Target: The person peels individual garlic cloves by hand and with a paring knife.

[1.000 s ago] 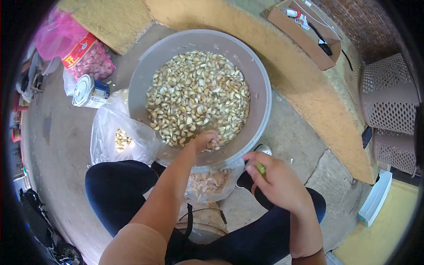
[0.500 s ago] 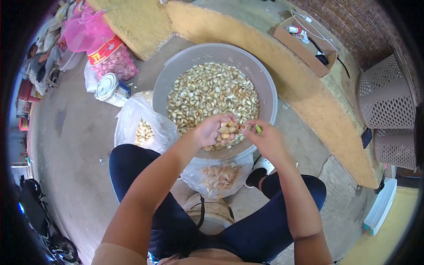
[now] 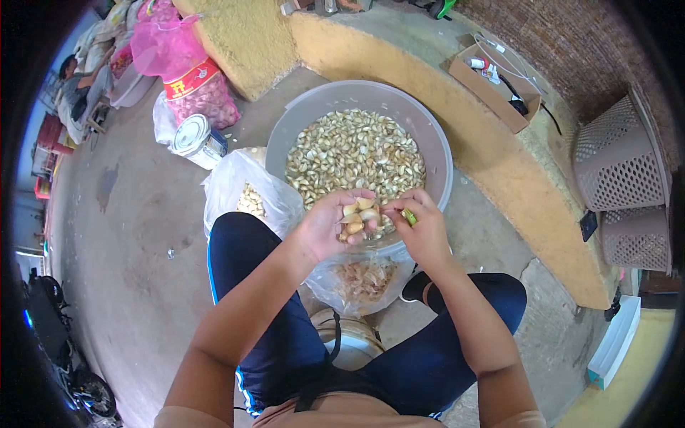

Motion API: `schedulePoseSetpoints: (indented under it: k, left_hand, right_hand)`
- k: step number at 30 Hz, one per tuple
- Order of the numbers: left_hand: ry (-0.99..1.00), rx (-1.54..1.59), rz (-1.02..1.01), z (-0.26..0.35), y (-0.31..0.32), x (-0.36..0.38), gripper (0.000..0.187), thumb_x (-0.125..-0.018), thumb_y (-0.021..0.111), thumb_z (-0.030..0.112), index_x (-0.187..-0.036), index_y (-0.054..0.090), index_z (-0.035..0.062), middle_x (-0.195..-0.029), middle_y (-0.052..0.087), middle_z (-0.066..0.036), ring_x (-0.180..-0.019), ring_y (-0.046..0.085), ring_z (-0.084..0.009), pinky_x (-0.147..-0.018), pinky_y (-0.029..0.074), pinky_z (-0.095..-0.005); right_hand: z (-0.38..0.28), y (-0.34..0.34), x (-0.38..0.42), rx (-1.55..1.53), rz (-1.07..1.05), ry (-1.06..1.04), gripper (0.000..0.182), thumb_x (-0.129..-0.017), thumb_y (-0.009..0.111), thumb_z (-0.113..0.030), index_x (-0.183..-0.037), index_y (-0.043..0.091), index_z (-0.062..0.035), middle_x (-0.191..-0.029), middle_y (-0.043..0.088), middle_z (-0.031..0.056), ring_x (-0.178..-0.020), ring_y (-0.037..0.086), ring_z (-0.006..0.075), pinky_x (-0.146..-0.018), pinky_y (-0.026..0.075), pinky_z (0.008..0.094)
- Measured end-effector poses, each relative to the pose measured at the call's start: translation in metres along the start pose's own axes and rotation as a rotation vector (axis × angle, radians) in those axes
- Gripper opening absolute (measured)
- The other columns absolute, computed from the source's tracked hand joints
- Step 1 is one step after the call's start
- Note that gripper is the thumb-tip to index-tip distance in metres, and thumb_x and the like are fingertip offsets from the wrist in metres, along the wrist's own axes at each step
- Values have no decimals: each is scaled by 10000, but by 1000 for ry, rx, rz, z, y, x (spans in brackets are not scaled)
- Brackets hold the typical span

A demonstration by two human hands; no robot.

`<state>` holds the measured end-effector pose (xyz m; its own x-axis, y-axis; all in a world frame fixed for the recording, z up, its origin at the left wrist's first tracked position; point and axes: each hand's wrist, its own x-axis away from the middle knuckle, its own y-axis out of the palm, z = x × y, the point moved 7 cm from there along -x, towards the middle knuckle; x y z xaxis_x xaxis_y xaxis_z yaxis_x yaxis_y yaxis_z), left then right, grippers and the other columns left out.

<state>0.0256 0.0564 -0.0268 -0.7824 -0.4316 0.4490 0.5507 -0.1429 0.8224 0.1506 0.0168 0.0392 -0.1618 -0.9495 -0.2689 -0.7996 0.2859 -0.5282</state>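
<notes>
Several garlic cloves [image 3: 354,222] lie in my left hand [image 3: 330,227], which is cupped palm up over the near side of a large grey tub [image 3: 437,132]. The tub holds a wide layer of garlic cloves [image 3: 357,153]. My right hand [image 3: 422,227] is closed around a small green-handled tool [image 3: 409,217], its fingertips close beside the cloves in my left palm. The tool's blade is too small to make out. Below the hands is a clear plastic bag [image 3: 335,285] with dry garlic skins [image 3: 367,279].
A white plastic bag [image 3: 225,187] with pale cloves sits left of the tub, near a paint can [image 3: 200,141] and a pink mesh sack [image 3: 203,96]. A cardboard box [image 3: 492,96] rests on the ledge. A person [image 3: 78,89] sits far left.
The view has shifted, so the tub and bags appear slightly lower and to the right. My left hand is opened wider, showing more of the cloves.
</notes>
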Motion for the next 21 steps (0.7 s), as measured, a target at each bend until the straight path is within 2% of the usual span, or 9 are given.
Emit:
schedulePoseSetpoints:
  k: [3, 6, 12, 15, 18, 21]
  left_hand:
    - [75, -77, 40, 2, -2, 0, 278, -784, 414, 194, -1024, 465, 64, -880, 547, -133, -702, 569, -212, -378, 401, -243]
    - [108, -169, 40, -1, 4, 0, 278, -782, 415, 194, -1027, 456, 69, -956, 560, -136, -694, 578, -207, -379, 396, -232]
    - [124, -388, -19, -6, 12, -4, 278, -773, 401, 173, -1026, 458, 70, -1055, 551, -128, -684, 574, -170, -382, 396, -214]
    - [120, -502, -17, -12, 14, -8, 285, -771, 402, 179, -1028, 459, 70, -1043, 555, -117, -676, 565, -156, -382, 398, -209]
    - [20, -370, -79, -22, 7, -13, 315, -768, 415, 154, -1071, 449, 72, -996, 577, -97, -661, 572, -138, -393, 405, -215]
    - [43, -265, -48, -18, 5, -14, 343, -786, 411, 154, -1119, 436, 73, -987, 580, -97, -647, 559, -127, -384, 394, -206]
  right_hand:
    - [25, 12, 10, -321, -127, 367, 122, -738, 616, -59, -848, 638, -11, -843, 601, 107, -771, 576, 199, -679, 445, 291]
    - [26, 14, 20, -287, -154, 513, 151, -746, 625, -102, -849, 637, 8, -829, 629, 103, -723, 586, 158, -651, 445, 272]
    - [27, 6, 26, -227, -100, 655, 183, -739, 634, -148, -801, 640, 24, -643, 613, 62, -572, 530, 96, -537, 418, 259]
    - [28, 6, 30, -204, -106, 644, 186, -749, 625, -147, -801, 630, 31, -640, 595, 48, -573, 498, 74, -520, 399, 249]
    - [25, 3, 35, -292, -48, 667, 196, -742, 641, -161, -792, 617, 27, -632, 583, 34, -568, 496, 80, -522, 401, 248]
    - [23, -10, 38, -340, -13, 589, 200, -738, 654, -171, -779, 604, 18, -623, 565, 15, -574, 484, 76, -530, 401, 241]
